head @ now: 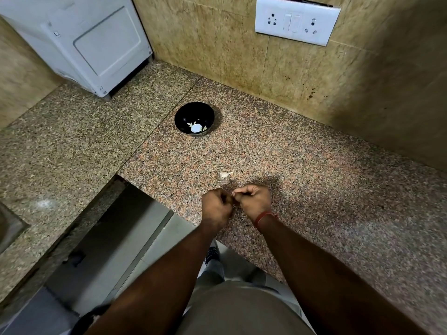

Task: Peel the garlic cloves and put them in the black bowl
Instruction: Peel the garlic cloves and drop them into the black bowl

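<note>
Here the garlic clove (pixel 225 174) lies flat, tip pointing right.

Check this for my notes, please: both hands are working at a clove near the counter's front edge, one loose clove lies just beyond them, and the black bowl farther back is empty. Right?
Not quite: the black bowl is not empty. The head view shows pale pieces lying in its bottom. The rest holds: the left hand and right hand work together at the front edge, with the loose clove just beyond them.

Your two hands, left hand (pixel 216 206) and right hand (pixel 254 201), meet over the counter (pixel 314 189). A garlic clove (pixel 225 174) lies just beyond them; the bowl (pixel 194 118) farther back, near the wall (pixel 229 56).
</note>
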